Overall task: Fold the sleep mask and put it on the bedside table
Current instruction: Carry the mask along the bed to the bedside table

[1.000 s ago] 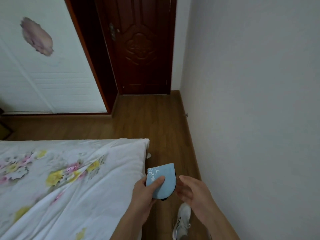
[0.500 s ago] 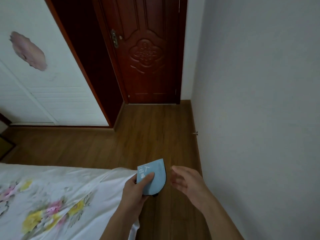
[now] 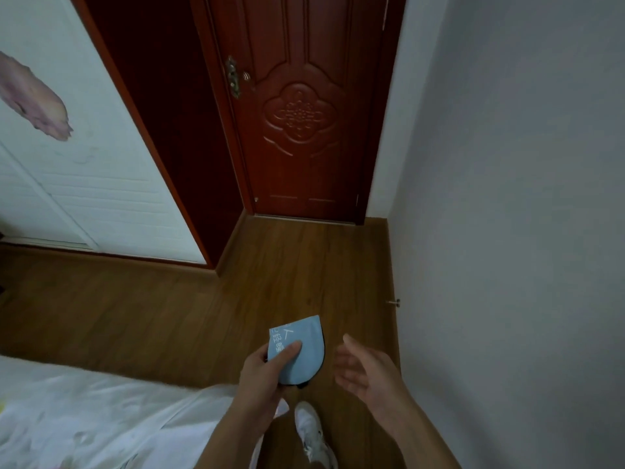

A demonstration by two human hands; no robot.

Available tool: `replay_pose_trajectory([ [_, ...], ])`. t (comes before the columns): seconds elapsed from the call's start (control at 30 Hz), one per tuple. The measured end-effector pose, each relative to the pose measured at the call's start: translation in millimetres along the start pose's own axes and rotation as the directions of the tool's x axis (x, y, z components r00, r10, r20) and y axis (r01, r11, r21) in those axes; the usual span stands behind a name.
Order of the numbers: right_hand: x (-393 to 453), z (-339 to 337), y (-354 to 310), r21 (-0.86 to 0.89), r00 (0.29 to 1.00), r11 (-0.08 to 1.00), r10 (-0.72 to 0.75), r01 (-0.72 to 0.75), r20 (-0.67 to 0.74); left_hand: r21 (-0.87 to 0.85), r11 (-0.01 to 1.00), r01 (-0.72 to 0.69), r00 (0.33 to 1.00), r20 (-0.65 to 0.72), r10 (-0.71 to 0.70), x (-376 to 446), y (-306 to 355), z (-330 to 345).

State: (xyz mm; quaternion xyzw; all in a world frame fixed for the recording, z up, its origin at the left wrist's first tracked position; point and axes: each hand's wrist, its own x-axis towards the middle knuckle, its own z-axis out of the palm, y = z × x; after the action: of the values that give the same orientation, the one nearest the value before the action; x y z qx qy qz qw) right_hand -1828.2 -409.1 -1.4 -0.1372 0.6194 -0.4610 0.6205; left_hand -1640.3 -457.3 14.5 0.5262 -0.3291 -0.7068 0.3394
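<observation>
A light blue sleep mask [image 3: 306,346], folded in half with white print on its upper left, is pinched in my left hand [image 3: 267,374], thumb on top. It hangs in the air above the wooden floor. A dark edge shows along its right side. My right hand [image 3: 363,372] is a short way to the right of the mask, palm turned toward it, fingers apart and holding nothing. No bedside table is in view.
A bed with a white floral cover [image 3: 84,418] fills the lower left. A dark red closed door [image 3: 301,106] stands ahead. A white wardrobe door [image 3: 77,164] is at the left, a grey wall [image 3: 524,231] at the right. My white shoe [image 3: 313,431] is on the floor.
The view has swung up and to the right, off the bed toward the door. My left hand keeps the folded mask; my right hand has drawn slightly further from it.
</observation>
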Motion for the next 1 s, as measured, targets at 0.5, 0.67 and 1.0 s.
replay_pose_trajectory([
  [0.5, 217, 201, -160, -0.319, 0.985, 0.948, 0.056, -0.002, 0.162, -0.175, 0.981, -0.086, 0.965, -0.258, 0.038, 203, 161, -95],
  [0.67, 257, 271, -175, -0.447, 0.948, 0.894, 0.147, -0.006, 0.281, -0.282, 0.948, -0.145, 0.92, -0.391, 0.024, 222, 177, -148],
  [1.0, 356, 437, -186, -0.615, 0.854, 0.788, 0.31, 0.016, 0.418, -0.361, 0.88, -0.309, 0.738, -0.675, -0.018, 275, 223, -257],
])
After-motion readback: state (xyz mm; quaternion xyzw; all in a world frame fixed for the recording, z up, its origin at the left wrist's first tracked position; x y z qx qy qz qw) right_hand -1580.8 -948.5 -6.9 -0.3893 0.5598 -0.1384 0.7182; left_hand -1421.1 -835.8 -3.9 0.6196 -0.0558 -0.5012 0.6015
